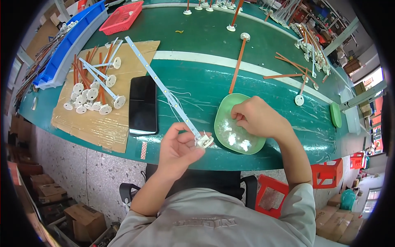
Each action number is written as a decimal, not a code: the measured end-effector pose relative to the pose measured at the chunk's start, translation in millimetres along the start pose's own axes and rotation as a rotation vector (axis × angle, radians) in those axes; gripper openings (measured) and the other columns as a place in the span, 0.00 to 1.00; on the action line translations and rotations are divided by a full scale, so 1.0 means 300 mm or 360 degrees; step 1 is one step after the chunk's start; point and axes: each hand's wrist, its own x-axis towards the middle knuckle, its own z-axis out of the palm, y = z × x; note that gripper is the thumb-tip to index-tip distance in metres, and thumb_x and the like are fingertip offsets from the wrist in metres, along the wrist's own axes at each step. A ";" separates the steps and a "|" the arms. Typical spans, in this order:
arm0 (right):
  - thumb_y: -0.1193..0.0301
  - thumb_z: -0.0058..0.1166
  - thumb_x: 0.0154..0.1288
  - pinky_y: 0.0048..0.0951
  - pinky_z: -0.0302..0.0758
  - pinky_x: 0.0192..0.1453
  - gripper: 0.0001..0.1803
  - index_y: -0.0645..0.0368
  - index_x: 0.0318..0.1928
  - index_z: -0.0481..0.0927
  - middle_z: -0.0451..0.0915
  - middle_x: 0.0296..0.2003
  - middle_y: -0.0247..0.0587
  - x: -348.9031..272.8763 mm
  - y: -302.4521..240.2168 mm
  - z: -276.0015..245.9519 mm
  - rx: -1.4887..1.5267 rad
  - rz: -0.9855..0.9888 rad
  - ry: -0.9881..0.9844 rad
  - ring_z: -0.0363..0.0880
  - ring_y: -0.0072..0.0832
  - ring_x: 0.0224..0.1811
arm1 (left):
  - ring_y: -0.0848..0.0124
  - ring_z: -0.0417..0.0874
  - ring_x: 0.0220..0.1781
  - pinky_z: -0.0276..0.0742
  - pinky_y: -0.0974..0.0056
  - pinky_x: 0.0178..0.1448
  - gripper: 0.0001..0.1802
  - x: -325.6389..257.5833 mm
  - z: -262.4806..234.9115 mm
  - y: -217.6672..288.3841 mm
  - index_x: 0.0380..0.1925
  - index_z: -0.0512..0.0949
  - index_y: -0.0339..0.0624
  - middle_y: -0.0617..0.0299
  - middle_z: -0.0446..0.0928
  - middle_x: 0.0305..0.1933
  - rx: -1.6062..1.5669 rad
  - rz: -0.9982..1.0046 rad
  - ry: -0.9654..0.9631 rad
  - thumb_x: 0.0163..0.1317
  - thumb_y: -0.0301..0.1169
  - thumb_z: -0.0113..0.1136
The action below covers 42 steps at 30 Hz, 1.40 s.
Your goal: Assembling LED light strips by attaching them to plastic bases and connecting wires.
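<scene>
One green bowl [225, 106] is the landmark: left of it, the left hand [177, 150] grips one light strip [164, 89] by its round base; over it, the right hand [260, 117] curls, contents hidden. One phone [143, 105] lies farther left.

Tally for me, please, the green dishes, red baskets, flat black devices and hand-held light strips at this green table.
Green dishes: 2
Red basket: 1
Flat black device: 1
Light strip in the left hand: 1
Total: 5
</scene>
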 end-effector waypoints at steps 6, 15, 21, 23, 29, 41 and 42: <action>0.80 0.58 0.50 0.37 0.77 0.37 0.08 0.62 0.34 0.82 0.81 0.28 0.47 -0.081 0.002 -0.006 0.0082 -0.0104 0.0196 0.81 0.43 0.31 | 0.57 0.76 0.61 0.73 0.51 0.64 0.29 -0.002 -0.015 -0.007 0.53 0.64 0.39 0.49 0.78 0.51 0.0014 0.0089 -0.0141 0.52 0.10 0.60; 0.80 0.62 0.51 0.28 0.76 0.31 0.04 0.62 0.30 0.82 0.83 0.26 0.43 -0.174 -0.048 0.053 0.0268 -0.0095 0.0768 0.81 0.33 0.26 | 0.57 0.76 0.62 0.72 0.50 0.65 0.28 -0.001 -0.019 -0.012 0.53 0.65 0.38 0.52 0.78 0.52 0.0039 0.0077 -0.0221 0.52 0.09 0.59; 0.78 0.68 0.47 0.22 0.75 0.27 0.06 0.61 0.26 0.83 0.82 0.22 0.40 -0.177 -0.034 0.046 0.0346 0.0041 0.0610 0.79 0.27 0.20 | 0.57 0.76 0.61 0.72 0.51 0.64 0.28 -0.013 -0.017 -0.015 0.52 0.66 0.38 0.53 0.78 0.52 0.0099 0.0142 -0.0216 0.52 0.09 0.60; 0.77 0.69 0.45 0.21 0.74 0.27 0.07 0.62 0.25 0.83 0.81 0.21 0.40 -0.179 -0.028 0.044 0.0384 0.0046 0.0638 0.79 0.25 0.20 | 0.57 0.76 0.61 0.72 0.51 0.64 0.28 -0.020 -0.019 -0.018 0.52 0.66 0.38 0.54 0.78 0.52 0.0108 0.0174 -0.0209 0.52 0.10 0.60; 0.84 0.70 0.43 0.20 0.76 0.31 0.09 0.64 0.22 0.81 0.82 0.24 0.39 -0.184 0.032 0.033 0.1236 0.0140 0.0538 0.81 0.21 0.26 | 0.58 0.78 0.58 0.78 0.47 0.60 0.26 -0.018 -0.019 -0.020 0.51 0.68 0.36 0.48 0.77 0.50 0.0177 0.0190 -0.0121 0.52 0.20 0.67; 0.85 0.64 0.52 0.22 0.79 0.38 0.05 0.66 0.29 0.81 0.84 0.31 0.43 -0.159 -0.004 0.007 0.1375 0.0356 0.0469 0.83 0.22 0.35 | 0.57 0.76 0.60 0.75 0.50 0.62 0.28 -0.012 -0.028 -0.016 0.53 0.68 0.34 0.52 0.76 0.51 0.0105 0.0175 -0.0213 0.50 0.12 0.63; 0.85 0.64 0.52 0.22 0.79 0.38 0.05 0.66 0.29 0.81 0.84 0.31 0.43 -0.165 -0.011 0.013 0.1371 0.0359 0.0472 0.83 0.22 0.35 | 0.57 0.76 0.60 0.75 0.50 0.62 0.28 -0.014 -0.025 -0.016 0.53 0.68 0.34 0.52 0.76 0.51 0.0101 0.0175 -0.0218 0.50 0.12 0.63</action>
